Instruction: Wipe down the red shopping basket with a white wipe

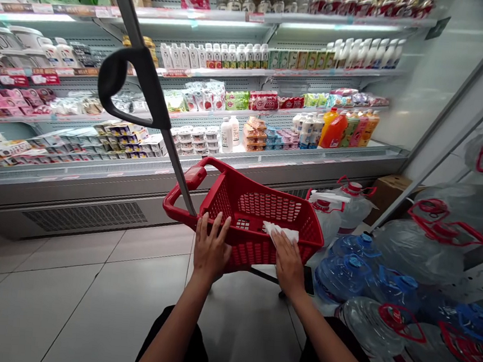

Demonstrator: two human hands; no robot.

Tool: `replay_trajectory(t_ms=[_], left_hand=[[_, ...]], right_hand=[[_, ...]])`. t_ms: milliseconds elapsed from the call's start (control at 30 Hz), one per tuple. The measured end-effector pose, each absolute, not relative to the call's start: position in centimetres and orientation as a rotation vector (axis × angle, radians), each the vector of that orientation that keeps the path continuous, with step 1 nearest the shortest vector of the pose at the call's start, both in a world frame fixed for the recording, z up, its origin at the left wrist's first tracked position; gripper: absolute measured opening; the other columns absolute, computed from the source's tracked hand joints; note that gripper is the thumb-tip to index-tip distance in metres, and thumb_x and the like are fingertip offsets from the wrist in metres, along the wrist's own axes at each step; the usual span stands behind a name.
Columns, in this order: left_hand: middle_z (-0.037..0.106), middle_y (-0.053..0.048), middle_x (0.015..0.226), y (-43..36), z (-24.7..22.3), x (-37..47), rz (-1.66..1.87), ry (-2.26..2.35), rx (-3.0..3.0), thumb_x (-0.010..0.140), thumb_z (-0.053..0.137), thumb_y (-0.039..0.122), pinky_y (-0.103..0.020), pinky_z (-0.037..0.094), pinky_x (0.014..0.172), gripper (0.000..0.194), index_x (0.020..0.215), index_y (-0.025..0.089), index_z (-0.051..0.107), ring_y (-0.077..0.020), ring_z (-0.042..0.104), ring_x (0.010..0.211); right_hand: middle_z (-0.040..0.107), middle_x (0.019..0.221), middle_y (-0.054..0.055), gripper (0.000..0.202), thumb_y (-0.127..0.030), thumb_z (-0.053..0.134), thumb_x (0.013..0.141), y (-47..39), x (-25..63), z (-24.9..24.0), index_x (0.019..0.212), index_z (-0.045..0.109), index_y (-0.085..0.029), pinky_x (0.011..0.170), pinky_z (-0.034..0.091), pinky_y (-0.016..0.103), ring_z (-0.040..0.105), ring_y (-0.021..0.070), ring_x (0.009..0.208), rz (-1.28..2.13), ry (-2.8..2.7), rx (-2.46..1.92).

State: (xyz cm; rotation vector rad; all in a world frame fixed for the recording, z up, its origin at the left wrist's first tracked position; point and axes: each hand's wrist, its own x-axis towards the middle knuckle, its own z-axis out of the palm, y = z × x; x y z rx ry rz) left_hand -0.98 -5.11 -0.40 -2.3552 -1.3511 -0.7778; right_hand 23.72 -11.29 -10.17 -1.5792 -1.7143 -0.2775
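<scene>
Resting on the near side of the basket [254, 252], beside the chiller [75, 192], your left hand [211, 253] has fingers apart; your right hand's [290, 265] lie together over the cloth [287, 233], grip unclear. Uneven pressure could tip the basket; loose hold, drop the cloth.

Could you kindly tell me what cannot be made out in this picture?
In the head view:
- Part of the white cloth under the right hand: hidden by that hand.
- Near part of the floor inside the red basket: hidden by its near wall.
- Top end of the grey pole: cut off by the upper edge.
- Fine print on the shelved white bottles: too small.
</scene>
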Motion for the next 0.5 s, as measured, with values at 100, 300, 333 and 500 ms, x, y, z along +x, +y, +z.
replay_trajectory(t_ms=[100,300,333,500], left_hand=[[0.041,-0.003,0.168,-5.8,-0.2,-0.3,-0.788,-1.341,-2.342,0.078,0.064,0.013,-0.059,0.022,0.132,0.091,0.164,0.026,0.037,-0.0388,0.026,0.159],[-0.003,-0.010,0.176,-6.8,0.9,-0.6,-0.856,-1.350,-2.251,0.094,0.054,0.008,-0.053,0.038,0.125,0.092,0.170,0.026,0.003,-0.0343,0.030,0.158],[-0.007,-0.011,0.175,-6.9,1.0,-0.7,-0.863,-1.361,-2.240,0.096,0.053,0.008,-0.052,0.040,0.123,0.091,0.169,0.027,0.003,-0.0341,0.031,0.158],[-0.002,-0.013,0.175,-7.3,0.5,-0.6,-0.849,-1.355,-2.283,0.097,0.056,0.013,-0.053,0.033,0.129,0.088,0.169,0.023,0.007,-0.0340,0.025,0.160]], right_hand=[[0.045,0.165,0.003,0.080,-0.003,0.028,0.097,-9.5,19.6,-8.3,0.170,0.013,-0.031,0.130,0.024,0.053,0.037,0.0207,0.155,-0.199,-1.786,-1.443],[0.052,0.160,0.006,0.068,-0.011,0.035,0.103,-5.9,11.2,-3.2,0.168,0.023,-0.026,0.128,0.033,0.047,0.045,0.0199,0.150,0.053,-1.883,-1.107],[0.052,0.160,0.005,0.067,-0.013,0.035,0.104,-5.6,10.6,-2.7,0.168,0.024,-0.026,0.127,0.035,0.046,0.045,0.0199,0.150,0.077,-1.893,-1.071],[0.047,0.164,0.007,0.068,-0.010,0.034,0.104,-6.5,11.3,-3.4,0.169,0.019,-0.024,0.127,0.036,0.047,0.040,0.0206,0.154,0.004,-1.944,-1.087]])
